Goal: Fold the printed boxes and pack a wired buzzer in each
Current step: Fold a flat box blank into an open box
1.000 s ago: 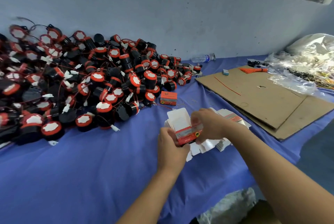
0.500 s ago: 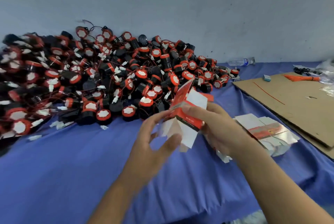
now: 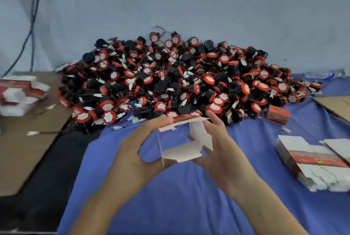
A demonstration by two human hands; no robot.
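From the head view, the task's box is in the lower middle of the frame, held up off the blue-covered tabletop and only half formed: its white inside faces the camera, a red printed panel makes the top edge, and loose flaps hang open. The left hand grips it in a curved span, with the fingers on the top panel and the thumb under the lower edge. The right hand lies with nearly straight fingers against the box's right side, and its thumb tip pushes on a white flap, though blur softens the detail. Just behind the hands, a big heap of black and red buzzers with thin wires and white plugs fills the middle of the frame. A closed box lies at its right edge. More flat boxes sit stacked at the lower right, and a blurred stack rests on a cardboard sheet at the left. A bottle lies at the far right and a cable hangs at the upper left. The box looks like thin card, light and easily creased, so it is best held by the panel edges beside the folds and not by the flaps. The buzzers look hard and sturdy but their wires are tangled, so each is probably best lifted by its round body.
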